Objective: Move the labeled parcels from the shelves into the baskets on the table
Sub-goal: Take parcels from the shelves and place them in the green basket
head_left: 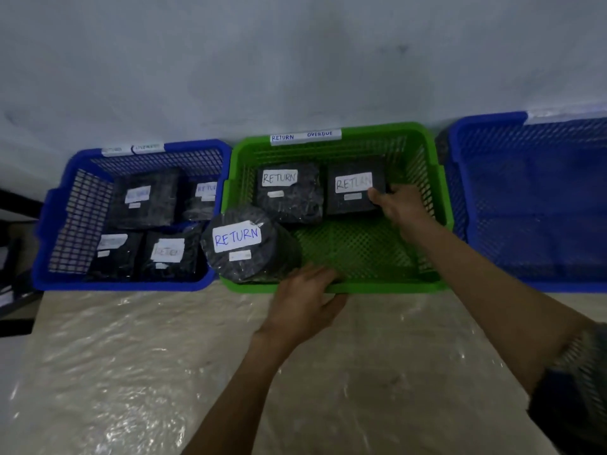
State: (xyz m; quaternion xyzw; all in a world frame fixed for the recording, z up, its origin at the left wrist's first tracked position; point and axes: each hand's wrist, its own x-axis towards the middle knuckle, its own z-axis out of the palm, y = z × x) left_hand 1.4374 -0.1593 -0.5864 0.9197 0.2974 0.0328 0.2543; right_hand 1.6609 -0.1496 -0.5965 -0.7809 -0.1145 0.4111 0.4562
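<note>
Left basket (131,285): four parcels inside. Round parcel (249,247) sits at front-left corner of green basket (377,285), partly over rim. Left hand (303,298) flat, fingers straight, just beside it, holding nothing. Right hand (399,205) grips square parcel (353,192) at basket back. Step, I judge: setting down. Next: let go, push round parcel fully in.

Wears a dark sleeve (581,389) with a fine pale check on the right upper arm; bare below it

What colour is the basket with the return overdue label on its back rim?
The basket is bright green, plain to see in the head view.
</note>
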